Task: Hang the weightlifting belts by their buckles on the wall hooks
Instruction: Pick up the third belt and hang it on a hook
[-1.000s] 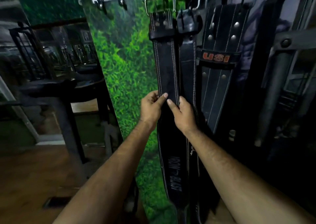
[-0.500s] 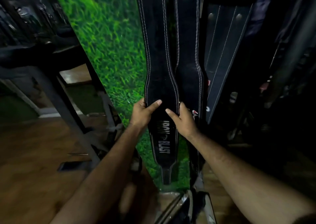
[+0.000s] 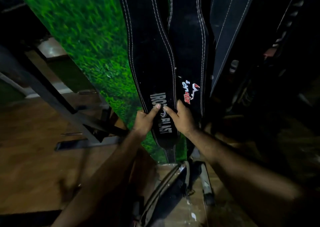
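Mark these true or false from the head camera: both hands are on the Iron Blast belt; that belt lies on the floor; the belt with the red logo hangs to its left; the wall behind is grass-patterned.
1. Both hands, left hand and right hand, hold the Iron Blast belt. True.
2. That belt lies on the floor. False: it hangs down the wall.
3. The red-logo belt hangs to its left. False: it hangs to its right.
4. The grass-patterned wall panel is behind them. True.
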